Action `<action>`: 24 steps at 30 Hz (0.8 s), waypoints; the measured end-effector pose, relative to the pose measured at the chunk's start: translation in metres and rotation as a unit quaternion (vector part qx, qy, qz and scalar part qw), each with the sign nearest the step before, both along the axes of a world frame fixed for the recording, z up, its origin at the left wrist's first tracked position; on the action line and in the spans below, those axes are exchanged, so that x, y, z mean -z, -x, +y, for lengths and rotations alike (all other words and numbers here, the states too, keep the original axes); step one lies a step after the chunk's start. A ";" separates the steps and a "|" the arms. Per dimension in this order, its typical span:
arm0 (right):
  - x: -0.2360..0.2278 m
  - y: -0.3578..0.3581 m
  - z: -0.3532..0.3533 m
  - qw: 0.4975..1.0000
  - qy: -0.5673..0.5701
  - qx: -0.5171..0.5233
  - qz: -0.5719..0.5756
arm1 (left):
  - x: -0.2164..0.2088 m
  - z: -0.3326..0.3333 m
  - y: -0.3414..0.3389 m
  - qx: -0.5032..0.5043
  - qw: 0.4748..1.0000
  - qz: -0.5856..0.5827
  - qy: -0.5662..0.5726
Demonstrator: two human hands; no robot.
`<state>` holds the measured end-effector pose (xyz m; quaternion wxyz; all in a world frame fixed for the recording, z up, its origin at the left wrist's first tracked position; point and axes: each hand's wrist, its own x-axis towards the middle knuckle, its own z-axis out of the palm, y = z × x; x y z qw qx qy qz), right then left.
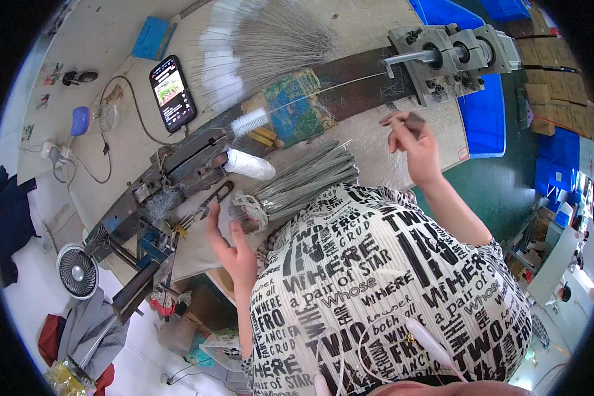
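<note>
A: So, what is the left hand (228, 245) doing?
B: It is hovering open, fingers spread wide, just beside the near end of a bundle of grey wires (303, 181) lying on the desk (376, 168), holding nothing.
A: And the right hand (412, 142)?
B: It is pinching a small dark piece (416, 121) to the right, near the metal clamp block (452, 56). A white bristle brush (249, 121) is sitting in the long machine to the left

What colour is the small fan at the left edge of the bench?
The fan is white with a dark centre, seen in the head view.
</note>
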<state>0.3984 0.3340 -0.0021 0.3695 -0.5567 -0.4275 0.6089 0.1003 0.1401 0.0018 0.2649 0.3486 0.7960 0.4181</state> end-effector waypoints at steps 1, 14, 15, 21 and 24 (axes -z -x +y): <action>-0.015 0.001 0.008 0.999 -0.029 -0.016 -0.015 | -0.002 0.002 0.007 0.021 0.997 0.059 -0.035; -0.097 0.004 0.050 0.913 -0.402 -0.015 -0.071 | -0.075 0.098 0.006 0.258 0.841 0.405 -0.250; -0.111 0.010 0.050 0.925 -0.379 -0.018 0.012 | -0.080 0.108 0.000 0.298 0.844 0.353 -0.270; -0.168 0.072 0.047 0.837 -0.464 -0.255 0.143 | -0.094 0.135 -0.025 0.385 0.908 -0.030 -0.161; -0.152 0.064 0.048 0.897 -0.384 -0.220 -0.011 | -0.083 0.113 -0.007 0.342 0.930 -0.053 -0.125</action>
